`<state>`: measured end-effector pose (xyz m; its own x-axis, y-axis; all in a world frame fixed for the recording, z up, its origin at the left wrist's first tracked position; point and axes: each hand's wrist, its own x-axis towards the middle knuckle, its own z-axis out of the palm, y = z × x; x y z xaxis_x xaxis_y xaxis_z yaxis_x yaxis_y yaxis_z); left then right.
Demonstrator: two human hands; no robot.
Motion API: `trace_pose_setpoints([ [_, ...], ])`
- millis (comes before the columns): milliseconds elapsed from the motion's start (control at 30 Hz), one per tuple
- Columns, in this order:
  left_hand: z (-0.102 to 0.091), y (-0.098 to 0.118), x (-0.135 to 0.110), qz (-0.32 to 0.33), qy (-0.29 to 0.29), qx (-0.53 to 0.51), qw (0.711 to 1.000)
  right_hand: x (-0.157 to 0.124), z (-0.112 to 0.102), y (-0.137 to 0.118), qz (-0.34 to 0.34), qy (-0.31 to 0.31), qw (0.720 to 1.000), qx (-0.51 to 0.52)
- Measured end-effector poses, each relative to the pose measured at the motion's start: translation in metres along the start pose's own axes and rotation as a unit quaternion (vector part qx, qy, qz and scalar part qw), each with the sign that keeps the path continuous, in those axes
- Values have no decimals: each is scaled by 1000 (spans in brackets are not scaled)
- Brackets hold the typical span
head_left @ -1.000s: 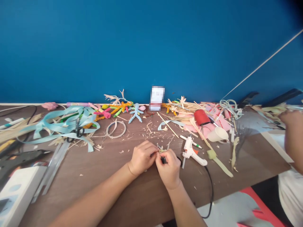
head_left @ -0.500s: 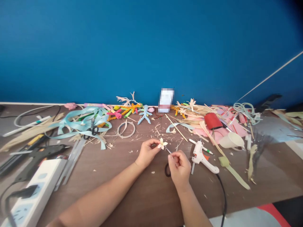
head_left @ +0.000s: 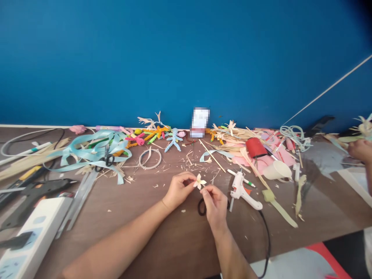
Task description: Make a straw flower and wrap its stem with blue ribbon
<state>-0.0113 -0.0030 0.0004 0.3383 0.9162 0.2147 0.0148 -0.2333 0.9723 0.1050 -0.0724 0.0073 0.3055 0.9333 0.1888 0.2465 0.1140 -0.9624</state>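
My left hand pinches a small cream flower with pointed petals, holding it by its left side above the table. My right hand is closed, thumb and forefinger pinched at the flower's lower right edge. What exactly lies between those right fingertips is too small to make out. Under my right hand lie black-handled scissors, partly hidden. Just to the right is a white glue gun on its side, with a marker pen behind it.
A white power strip and a black glue gun are at the left. Blue ribbon and pipe-cleaner pieces lie along the back. A red spool and paper cup are at the right. Another person's hand holds a flower at far right.
My right hand has moved up and left to the flower; the thin grey piece seen between them no longer shows. Another person's hand has appeared at right. The view has shifted slightly.
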Motion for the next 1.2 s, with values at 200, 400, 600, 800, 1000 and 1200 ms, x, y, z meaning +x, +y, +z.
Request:
trace_pose_setpoints([
  [200,-1,-6,6,-129,56,-179,974,-2,-2,-1,-64,16,997,-42],
  [400,-5,-9,11,-169,112,-321,925,-1,-4,5,-74,28,994,-79],
  [600,-7,-5,11,-214,29,-412,885,6,-6,6,-2,47,997,-62],
  [800,-8,0,7,-224,-35,-465,856,17,-4,-16,62,-20,997,-28],
  [1000,-8,-2,7,-226,-19,-457,860,31,15,-27,44,-38,997,-54],
  [1200,-7,-2,8,-218,-1,-423,880,32,27,-15,32,-6,999,-21],
])
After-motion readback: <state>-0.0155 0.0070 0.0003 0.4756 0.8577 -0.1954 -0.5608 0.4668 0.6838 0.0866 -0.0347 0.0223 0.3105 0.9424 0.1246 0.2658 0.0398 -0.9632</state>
